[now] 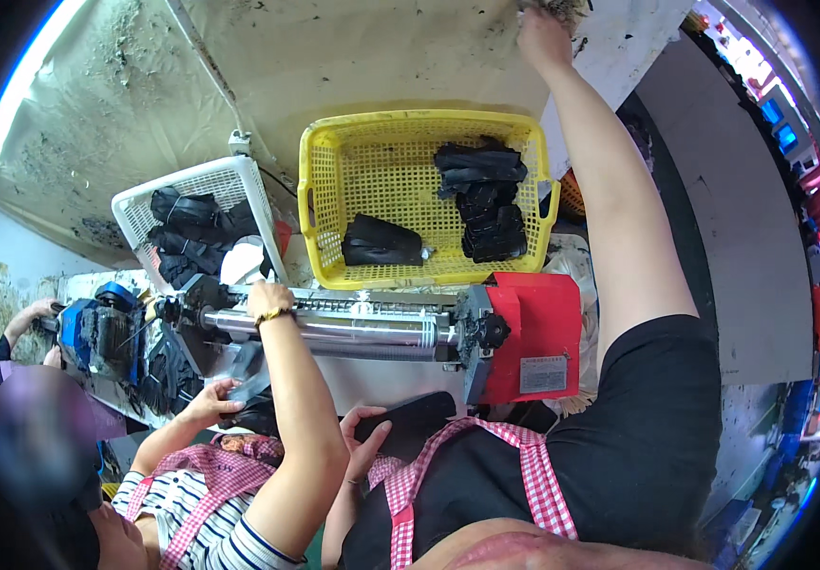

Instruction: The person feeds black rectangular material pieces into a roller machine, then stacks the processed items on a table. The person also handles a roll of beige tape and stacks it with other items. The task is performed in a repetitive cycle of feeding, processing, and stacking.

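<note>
Close to my chest, my left hand (366, 443) grips a flat black piece (407, 425) with a rounded end, like a sole or a cut leather part. My right arm stretches far up and forward. At the top edge my right hand (545, 40) has its fingers closed at a small tangled, straw-coloured bundle (567, 11); what it pinches is partly cut off. Between the two hands stands a roller machine with a shiny metal roller (334, 330) and a red end housing (533, 332).
A yellow basket (334, 282) with stacked black pieces (481, 171) stands behind the machine. Left of it sits a white basket (263, 204) of black bundles. A co-worker in a striped shirt (263, 532) reaches over the roller. Another person is at a blue machine (73, 332), far left.
</note>
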Available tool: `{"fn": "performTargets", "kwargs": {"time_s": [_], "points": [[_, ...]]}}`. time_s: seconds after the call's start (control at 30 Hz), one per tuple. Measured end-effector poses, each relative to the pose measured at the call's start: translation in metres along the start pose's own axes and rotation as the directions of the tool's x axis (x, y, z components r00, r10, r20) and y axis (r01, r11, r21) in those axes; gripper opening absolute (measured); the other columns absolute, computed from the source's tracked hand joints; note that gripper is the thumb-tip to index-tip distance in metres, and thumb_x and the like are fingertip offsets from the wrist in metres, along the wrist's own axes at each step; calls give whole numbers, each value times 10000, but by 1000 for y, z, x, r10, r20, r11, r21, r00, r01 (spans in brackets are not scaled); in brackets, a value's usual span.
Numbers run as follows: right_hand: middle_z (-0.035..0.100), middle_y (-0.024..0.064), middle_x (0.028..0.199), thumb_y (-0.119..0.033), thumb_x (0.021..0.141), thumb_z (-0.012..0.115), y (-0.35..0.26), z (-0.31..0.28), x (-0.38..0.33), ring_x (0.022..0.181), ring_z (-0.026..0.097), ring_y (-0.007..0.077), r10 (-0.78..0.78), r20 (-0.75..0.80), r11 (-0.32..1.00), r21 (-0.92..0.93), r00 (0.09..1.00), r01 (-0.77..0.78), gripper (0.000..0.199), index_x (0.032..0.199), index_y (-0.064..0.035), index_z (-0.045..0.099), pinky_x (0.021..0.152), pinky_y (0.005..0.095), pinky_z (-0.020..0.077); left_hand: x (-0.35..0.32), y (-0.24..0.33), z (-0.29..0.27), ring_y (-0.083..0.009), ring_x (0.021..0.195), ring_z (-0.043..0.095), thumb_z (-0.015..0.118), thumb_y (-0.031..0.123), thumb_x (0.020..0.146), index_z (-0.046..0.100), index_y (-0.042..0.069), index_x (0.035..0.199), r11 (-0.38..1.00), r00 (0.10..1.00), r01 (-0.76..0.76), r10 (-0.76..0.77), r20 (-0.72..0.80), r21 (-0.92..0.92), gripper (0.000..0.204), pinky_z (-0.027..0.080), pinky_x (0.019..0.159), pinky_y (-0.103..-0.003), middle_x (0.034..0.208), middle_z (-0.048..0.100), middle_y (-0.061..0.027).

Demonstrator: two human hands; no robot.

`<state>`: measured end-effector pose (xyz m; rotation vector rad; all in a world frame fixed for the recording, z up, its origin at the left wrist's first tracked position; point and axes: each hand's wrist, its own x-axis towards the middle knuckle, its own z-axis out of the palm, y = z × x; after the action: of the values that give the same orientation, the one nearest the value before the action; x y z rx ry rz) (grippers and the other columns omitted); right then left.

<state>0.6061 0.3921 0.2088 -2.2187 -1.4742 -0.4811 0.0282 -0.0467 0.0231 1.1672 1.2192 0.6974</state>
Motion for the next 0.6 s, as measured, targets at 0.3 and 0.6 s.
{"fn": "performTargets", "kwargs": {"time_s": [0.3,0.6], "points": [[706,231,1025,-348,989,490,12,27,-59,1063,652,436,-29,-191,1000,-13,981,27,369,1083,-24,641,848,541,529,5,-1,-9,-136,940,625,773,130,854,701,44,1050,959,996,-61,77,-46,275,226,494,861,-298,982,680,-31],[656,138,971,-360,1020,549,31,66,-84,909,621,304,-25,-207,927,363,978,100,355,1103,-18,599,849,429,500,11,64,-18,-127,883,610,770,188,876,699,50,1015,731,981,78,65,-182,678,208,481,811,-294,900,671,-16]]}}
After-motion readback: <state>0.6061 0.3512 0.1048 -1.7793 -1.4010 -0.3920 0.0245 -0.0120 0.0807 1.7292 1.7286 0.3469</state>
